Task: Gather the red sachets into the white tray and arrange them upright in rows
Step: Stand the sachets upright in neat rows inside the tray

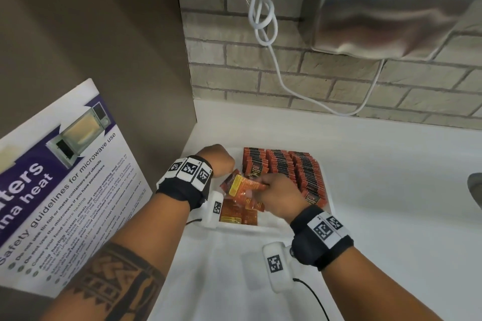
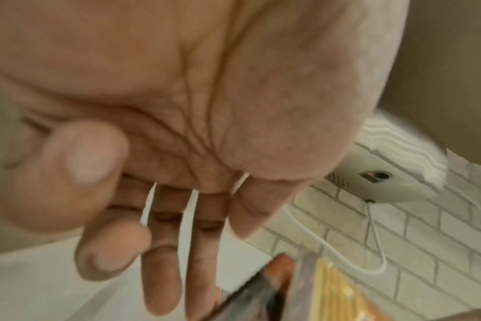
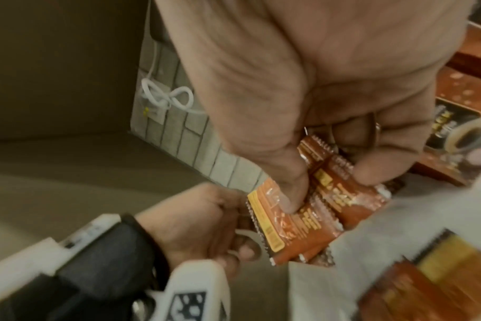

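Sachets (image 1: 245, 185) of red foil are being pinched in a small fanned bunch by the right hand (image 1: 280, 197), thumb on one face and curled fingers (image 3: 371, 171) on the other, as the right wrist view is showing. The left hand (image 1: 217, 160) is sitting at about ten o'clock from that bunch; its fingers (image 2: 162, 271) are hanging fairly straight and relaxed in the left wrist view, close to the bunch's edge, and I cannot tell whether they are touching it. Both hands are working over the white tray (image 1: 327, 203) on the pale worktop (image 1: 391, 190).

Inside the tray, upright rows of sachets (image 1: 284, 164) are already standing packed from twelve to three o'clock, while loose flat sachets (image 1: 234, 214) are lying at about seven o'clock, near the left corner.

These packets are looking light, thin and flexible, with glossy film that is likely to be slippery, so several held together are apt to be sliding past one another and fanning out. Taking them across the flat faces near the middle, squeezing firmly, is probably keeping them squared; gripping only the crimped serrated ends is inviting them to droop or twist. They are hardly fragile, though a hard pinch could be creasing them. Standing ones are likely leaning on neighbours, so a supporting hand beside the row is looking wise.
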